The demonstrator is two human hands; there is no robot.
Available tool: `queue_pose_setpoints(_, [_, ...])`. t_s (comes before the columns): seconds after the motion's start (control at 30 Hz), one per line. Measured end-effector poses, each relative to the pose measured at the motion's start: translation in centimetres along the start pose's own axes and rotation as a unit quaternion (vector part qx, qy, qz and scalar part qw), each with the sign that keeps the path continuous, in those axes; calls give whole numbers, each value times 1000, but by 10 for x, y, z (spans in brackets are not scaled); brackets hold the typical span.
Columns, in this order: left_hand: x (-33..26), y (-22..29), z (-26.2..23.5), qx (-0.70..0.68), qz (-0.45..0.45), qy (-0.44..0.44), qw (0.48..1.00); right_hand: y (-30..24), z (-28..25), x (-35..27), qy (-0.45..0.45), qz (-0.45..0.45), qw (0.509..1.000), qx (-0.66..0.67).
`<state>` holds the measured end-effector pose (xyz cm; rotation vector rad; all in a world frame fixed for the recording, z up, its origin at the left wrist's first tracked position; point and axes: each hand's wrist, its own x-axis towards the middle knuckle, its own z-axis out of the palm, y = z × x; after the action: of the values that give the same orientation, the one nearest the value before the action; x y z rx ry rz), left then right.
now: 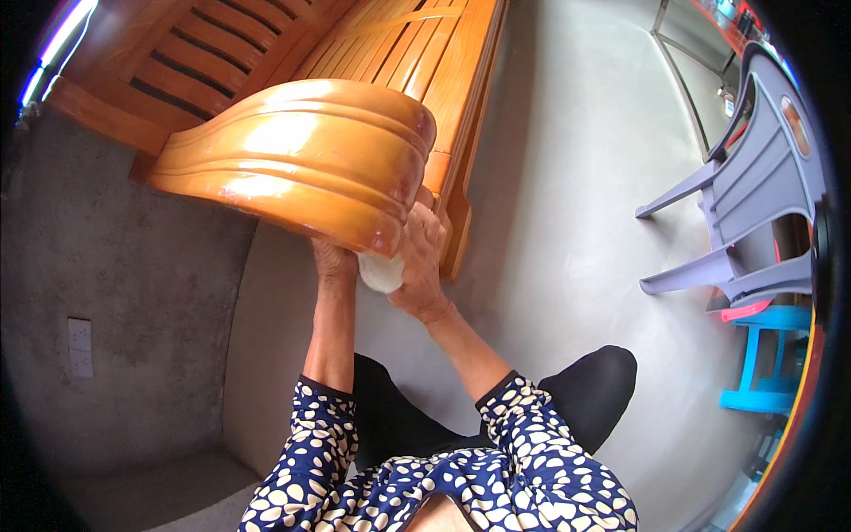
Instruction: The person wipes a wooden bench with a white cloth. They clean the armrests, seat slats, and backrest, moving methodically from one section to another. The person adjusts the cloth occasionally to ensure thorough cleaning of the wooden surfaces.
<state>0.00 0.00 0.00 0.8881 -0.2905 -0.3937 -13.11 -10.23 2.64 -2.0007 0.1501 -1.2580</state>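
In front of me stands a glossy orange-brown wooden bench, its broad curved armrest [292, 160] nearest to me. My right hand [420, 253] is bent round at the armrest's front end, fingers closed on a white cloth [381, 273] that shows below the rounded edge. Just left of the cloth, my left hand [333, 257] reaches up under the armrest. Its fingers are hidden by the wood, so what they touch cannot be seen.
The slatted bench seat [399, 44] runs away from me, with its slatted backrest [204, 53] at the left. A grey wall [133, 257] bears a white socket plate [80, 346]. At right are a grey plastic chair [753, 186] and a blue stool [764, 359].
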Motion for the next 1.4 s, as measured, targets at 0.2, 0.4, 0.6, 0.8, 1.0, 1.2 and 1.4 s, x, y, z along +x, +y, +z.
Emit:
queue_pose_setpoints(0.2, [-19, -4, 27, -20, 49, -3, 999, 33, -17, 54, -71, 131, 978, 146])
queue_pose_setpoints(0.4, [-34, -25, 34, -26, 66, -4, 997, -1, -19, 59, -24, 102, 992, 64])
queue_pose_setpoints(0.6, [-38, -31, 70, 158, 127, 31, 979, 34, -67, 10, -100, 16, 993, 65])
queue_pose_setpoints(0.8, [-46, -48, 50, 184, 123, 172, 960, -2, -101, 77, -7, 135, 965, 225])
queue_pose_setpoints(1.0, [-62, -50, 90, 131, -3, 57, 990, -40, -87, 102, 2, -44, 986, 163])
queue_pose_setpoints(1.2, [-53, -48, 89, 105, 39, 107, 988, -21, -79, 119, -47, -75, 984, 156])
queue_pose_setpoints(1.4, [-27, -54, 96, 92, 65, 134, 985, -8, -69, 147, -61, 38, 963, 259])
